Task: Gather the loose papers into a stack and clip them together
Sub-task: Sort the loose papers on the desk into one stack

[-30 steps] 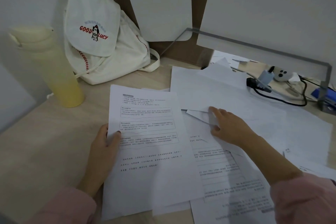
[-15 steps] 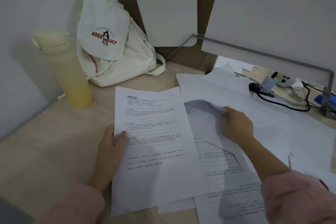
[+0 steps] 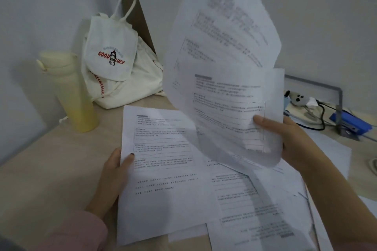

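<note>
My right hand (image 3: 293,142) grips the lower right edge of a few printed sheets (image 3: 224,63) and holds them up off the desk, fanned and curling upward. My left hand (image 3: 114,177) pinches the left edge of a printed sheet (image 3: 163,169) lying flat on the wooden desk (image 3: 51,169), thumb on top. More loose papers (image 3: 265,210) lie overlapping on the desk under and to the right of that sheet. No clip is visible in either hand.
A pale yellow bottle (image 3: 71,91) stands at the back left. A white cloth bag (image 3: 116,63) leans in the corner behind it. At the right lie a blue stapler (image 3: 350,124), black cables (image 3: 320,114) and a grey metal frame (image 3: 334,96).
My right hand has lifted a few sheets from the pile on the right up into the air, turning their printed side toward me. My left hand stays on the flat sheet.
</note>
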`<state>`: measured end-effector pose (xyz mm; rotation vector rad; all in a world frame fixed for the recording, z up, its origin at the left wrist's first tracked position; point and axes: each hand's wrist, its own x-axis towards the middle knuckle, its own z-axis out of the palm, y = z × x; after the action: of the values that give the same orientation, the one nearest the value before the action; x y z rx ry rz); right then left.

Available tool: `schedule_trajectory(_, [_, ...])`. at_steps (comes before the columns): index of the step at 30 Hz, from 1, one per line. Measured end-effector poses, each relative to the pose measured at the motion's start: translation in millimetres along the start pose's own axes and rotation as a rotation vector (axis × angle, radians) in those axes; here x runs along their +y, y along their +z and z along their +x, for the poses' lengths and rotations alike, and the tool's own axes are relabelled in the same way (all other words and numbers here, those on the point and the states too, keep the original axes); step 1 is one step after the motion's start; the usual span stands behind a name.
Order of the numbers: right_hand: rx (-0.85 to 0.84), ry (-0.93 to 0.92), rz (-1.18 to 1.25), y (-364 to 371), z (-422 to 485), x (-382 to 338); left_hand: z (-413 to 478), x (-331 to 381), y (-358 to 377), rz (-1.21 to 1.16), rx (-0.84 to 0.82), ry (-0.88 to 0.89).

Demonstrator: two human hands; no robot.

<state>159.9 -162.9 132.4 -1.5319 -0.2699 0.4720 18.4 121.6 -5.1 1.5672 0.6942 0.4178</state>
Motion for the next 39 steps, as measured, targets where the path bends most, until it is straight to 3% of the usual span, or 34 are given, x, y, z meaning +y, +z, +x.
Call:
schedule_trajectory(6, [-0.190, 0.124, 0.105, -15, -6, 5, -11, 4, -10, -0.180, -0.027, -0.067])
schedule_trajectory(13, [-0.254, 0.446, -0.121, -18, 8, 45, -18, 10, -8, -0.142, -0.073, -0.081])
schedule_trajectory(19, [-0.327, 0.528, -0.276, 3, 23, 70, -9, 11, -9, -0.122, -0.096, -0.229])
schedule_trajectory(25, [-0.037, 0.384, -0.645, 15, 41, 96, -9, 7, -11, 0.014, -0.139, -0.162])
schedule_trajectory(30, [0.270, 0.274, -0.590, 20, 40, 107, -4, 2, -12, 0.029, -0.142, -0.195])
schedule_trajectory(34, [0.310, 0.241, -0.569, 34, 40, 111, -5, 4, -8, 0.011, -0.148, -0.211])
schedule_trajectory(39, [0.192, 0.221, -0.523, 51, 42, 116, -9, 8, -3, 0.061, -0.208, -0.111])
